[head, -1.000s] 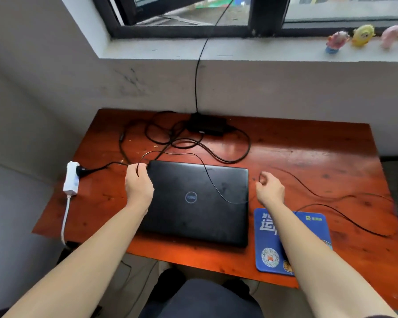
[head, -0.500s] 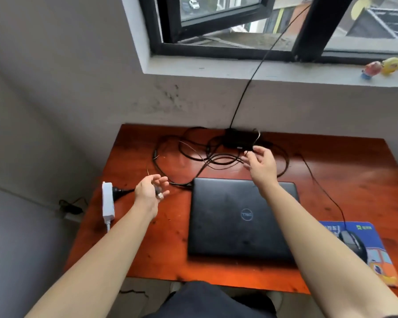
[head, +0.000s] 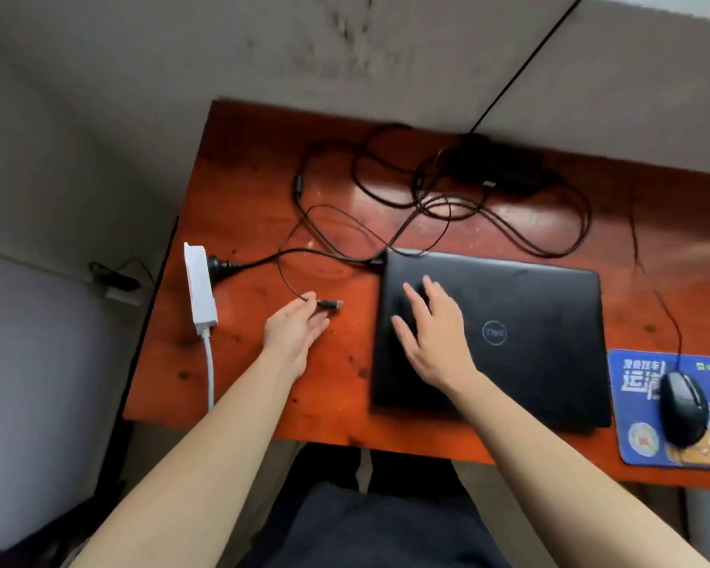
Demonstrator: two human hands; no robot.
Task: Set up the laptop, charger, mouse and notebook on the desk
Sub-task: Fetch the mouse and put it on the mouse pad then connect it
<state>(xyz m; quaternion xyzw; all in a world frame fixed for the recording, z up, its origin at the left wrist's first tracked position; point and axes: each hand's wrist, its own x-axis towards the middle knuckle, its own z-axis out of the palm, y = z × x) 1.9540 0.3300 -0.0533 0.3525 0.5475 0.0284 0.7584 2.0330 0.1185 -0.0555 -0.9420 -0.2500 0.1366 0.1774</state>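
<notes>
Right hand (head: 435, 334) has dropped flat, fingers spread, onto the laptop (head: 509, 334); left hand (head: 294, 334) fingers pinch the cable plug (head: 329, 304).

One bench (head: 238, 362) carries one closed laptop (head: 542, 342), one mouse (head: 683, 412) on one mouse pad (head: 632, 403), one charger brick (head: 497, 174), and one white power strip (head: 199, 289) with one black plug (head: 219, 263) in it. The cables (head: 386, 207) loop over each other (too tangled and blurred to count). Two hands are in view, the left (head: 294, 334) and the right (head: 435, 334). One small adapter (head: 117, 286) lies on the floor.
</notes>
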